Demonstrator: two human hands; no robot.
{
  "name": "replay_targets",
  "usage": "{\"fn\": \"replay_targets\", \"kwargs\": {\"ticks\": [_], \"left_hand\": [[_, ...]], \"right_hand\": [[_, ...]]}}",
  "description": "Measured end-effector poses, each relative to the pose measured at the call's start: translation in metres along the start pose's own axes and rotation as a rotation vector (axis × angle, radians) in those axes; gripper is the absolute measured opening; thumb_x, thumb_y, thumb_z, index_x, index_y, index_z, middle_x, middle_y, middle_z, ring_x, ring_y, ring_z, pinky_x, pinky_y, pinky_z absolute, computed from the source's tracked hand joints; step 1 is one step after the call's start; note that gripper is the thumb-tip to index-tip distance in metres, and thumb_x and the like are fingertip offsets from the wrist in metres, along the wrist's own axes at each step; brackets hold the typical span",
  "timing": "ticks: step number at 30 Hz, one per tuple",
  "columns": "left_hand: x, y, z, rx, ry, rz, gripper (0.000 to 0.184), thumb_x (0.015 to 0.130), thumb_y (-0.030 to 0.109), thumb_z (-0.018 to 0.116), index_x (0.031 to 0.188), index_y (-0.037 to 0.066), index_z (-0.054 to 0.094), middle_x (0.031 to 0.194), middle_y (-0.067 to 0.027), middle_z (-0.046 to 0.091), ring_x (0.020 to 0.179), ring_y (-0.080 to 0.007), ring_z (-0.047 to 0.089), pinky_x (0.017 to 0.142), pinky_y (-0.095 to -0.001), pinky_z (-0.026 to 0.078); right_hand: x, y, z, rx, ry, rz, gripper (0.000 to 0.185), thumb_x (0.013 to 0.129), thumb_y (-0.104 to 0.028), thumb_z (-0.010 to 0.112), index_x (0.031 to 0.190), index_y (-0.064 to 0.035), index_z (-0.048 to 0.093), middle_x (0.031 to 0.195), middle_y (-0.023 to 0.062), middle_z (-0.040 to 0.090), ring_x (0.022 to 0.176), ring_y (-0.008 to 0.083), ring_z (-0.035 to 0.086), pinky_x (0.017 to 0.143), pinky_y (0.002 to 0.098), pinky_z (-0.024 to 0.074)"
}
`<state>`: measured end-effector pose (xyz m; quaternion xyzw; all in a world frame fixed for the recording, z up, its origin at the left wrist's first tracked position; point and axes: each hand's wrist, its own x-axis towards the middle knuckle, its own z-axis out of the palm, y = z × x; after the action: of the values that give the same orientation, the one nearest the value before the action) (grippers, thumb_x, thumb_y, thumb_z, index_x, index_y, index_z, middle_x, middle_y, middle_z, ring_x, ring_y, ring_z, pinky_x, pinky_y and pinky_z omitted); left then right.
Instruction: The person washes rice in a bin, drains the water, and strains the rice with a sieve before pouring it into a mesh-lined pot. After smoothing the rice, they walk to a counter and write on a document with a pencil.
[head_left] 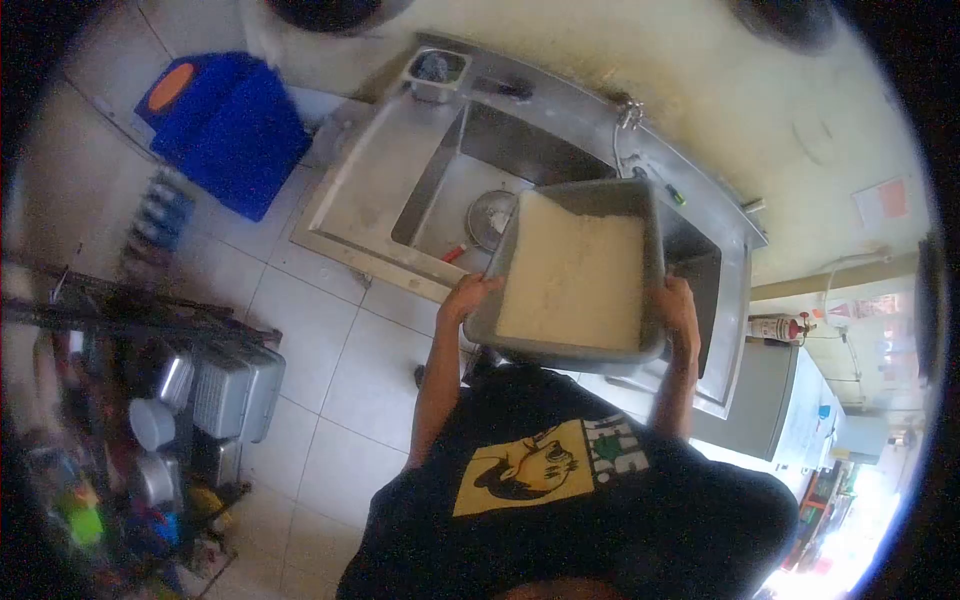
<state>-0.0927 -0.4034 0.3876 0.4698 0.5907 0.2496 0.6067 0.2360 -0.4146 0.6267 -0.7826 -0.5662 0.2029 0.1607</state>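
One gray tub (484, 328) is up between both hands at the metal sink (372, 190), so the lifting looks done; it's not put down or emptied, with loads of pale fill (575, 280) inside. Left hand (466, 297) is closed on the left rim, right hand (679, 305) gripping the right. Beyond, a round metal bowl (488, 222) sits in the left basin (437, 213).

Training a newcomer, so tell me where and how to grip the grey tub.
Grip the grey tub by its opposite side rims, one hand from each side: probably steadiest, since it is wide and holds pale contents. The left hand and right hand hold it there.
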Motion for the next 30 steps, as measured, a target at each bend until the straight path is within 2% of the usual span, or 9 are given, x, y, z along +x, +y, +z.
{"fn": "replay_targets", "kwargs": {"ticks": [8, 11, 13, 16, 20, 22, 25, 28, 30], "left_hand": [[-0.021, 0.024, -0.008, -0.082, -0.050, -0.044, 0.063, 0.082, 0.049, 0.065, 0.111, -0.007, 0.062, 0.104, -0.0181, 0.067, 0.094, -0.0267, 0.065, 0.082, -0.0371, 0.050], [-0.014, 0.013, -0.005, -0.008, 0.035, -0.002, 0.062, 0.082, 0.048, 0.066, 0.111, -0.006, 0.062, 0.103, -0.0167, 0.067, 0.094, -0.0264, 0.065, 0.082, -0.0367, 0.049], [0.015, -0.026, 0.001, 0.082, -0.020, 0.156, 0.066, 0.082, 0.051, 0.064, 0.114, -0.007, 0.060, 0.105, -0.0186, 0.066, 0.097, -0.0274, 0.064, 0.085, -0.0371, 0.048], [-0.032, 0.036, -0.009, -0.047, -0.023, -0.007, 0.071, 0.083, 0.054, 0.061, 0.118, -0.008, 0.058, 0.111, -0.0225, 0.064, 0.103, -0.0303, 0.062, 0.089, -0.0380, 0.047], [0.009, -0.012, -0.002, 0.135, 0.031, 0.023, 0.077, 0.084, 0.057, 0.058, 0.121, -0.010, 0.054, 0.117, -0.0259, 0.060, 0.110, -0.0325, 0.058, 0.093, -0.0387, 0.045], [0.031, -0.038, 0.001, 0.045, -0.088, 0.070, 0.081, 0.082, 0.058, 0.060, 0.122, -0.013, 0.052, 0.121, -0.0271, 0.058, 0.112, -0.0333, 0.057, 0.094, -0.0392, 0.045], [-0.007, 0.006, -0.003, 0.096, 0.060, 0.021, 0.084, 0.080, 0.058, 0.062, 0.123, -0.014, 0.051, 0.120, -0.0268, 0.058, 0.112, -0.0326, 0.057, 0.094, -0.0388, 0.044], [0.018, -0.027, 0.001, 0.102, -0.001, 0.164, 0.082, 0.080, 0.056, 0.064, 0.122, -0.013, 0.052, 0.117, -0.0255, 0.060, 0.109, -0.0316, 0.059, 0.092, -0.0381, 0.046], [0.013, -0.020, 0.000, 0.046, -0.011, 0.090, 0.080, 0.080, 0.056, 0.063, 0.122, -0.012, 0.053, 0.115, -0.0245, 0.062, 0.106, -0.0308, 0.060, 0.090, -0.0377, 0.047]], "right_hand": [[0.009, 0.008, 0.007, 0.055, -0.011, 0.024, 0.035, 0.072, -0.021, 0.057, 0.090, 0.0078, 0.064, 0.078, 0.0252, 0.066, 0.070, 0.0291, 0.065, 0.067, 0.0423, 0.0490], [0.007, 0.000, 0.001, 0.038, -0.061, 0.010, 0.035, 0.072, -0.020, 0.056, 0.091, 0.0077, 0.064, 0.077, 0.0250, 0.065, 0.069, 0.0288, 0.064, 0.068, 0.0419, 0.0491], [0.003, -0.004, -0.002, 0.058, -0.078, 0.007, 0.034, 0.072, -0.020, 0.056, 0.091, 0.0077, 0.064, 0.077, 0.0246, 0.065, 0.069, 0.0281, 0.064, 0.068, 0.0419, 0.0490], [0.009, 0.002, 0.003, 0.072, -0.084, 0.004, 0.034, 0.072, -0.020, 0.056, 0.091, 0.0077, 0.064, 0.075, 0.0235, 0.065, 0.069, 0.0266, 0.063, 0.067, 0.0416, 0.0488], [0.014, 0.013, 0.006, 0.032, -0.060, 0.001, 0.034, 0.071, -0.020, 0.056, 0.090, 0.0078, 0.063, 0.074, 0.0221, 0.064, 0.070, 0.0254, 0.063, 0.066, 0.0414, 0.0485], [0.009, 0.004, 0.004, 0.062, -0.073, -0.002, 0.035, 0.071, -0.020, 0.056, 0.089, 0.0079, 0.064, 0.075, 0.0224, 0.064, 0.070, 0.0259, 0.063, 0.066, 0.0414, 0.0485], [0.004, -0.008, 0.000, 0.057, -0.085, -0.006, 0.035, 0.071, -0.021, 0.057, 0.089, 0.0077, 0.064, 0.075, 0.0224, 0.065, 0.070, 0.0266, 0.063, 0.067, 0.0412, 0.0484], [0.005, -0.009, -0.001, 0.026, -0.083, -0.008, 0.035, 0.072, -0.022, 0.057, 0.090, 0.0073, 0.064, 0.075, 0.0215, 0.065, 0.070, 0.0258, 0.063, 0.068, 0.0408, 0.0484], [0.003, -0.009, -0.002, 0.031, -0.083, -0.011, 0.035, 0.072, -0.022, 0.057, 0.089, 0.0072, 0.064, 0.075, 0.0209, 0.065, 0.071, 0.0250, 0.063, 0.068, 0.0406, 0.0482]]}}
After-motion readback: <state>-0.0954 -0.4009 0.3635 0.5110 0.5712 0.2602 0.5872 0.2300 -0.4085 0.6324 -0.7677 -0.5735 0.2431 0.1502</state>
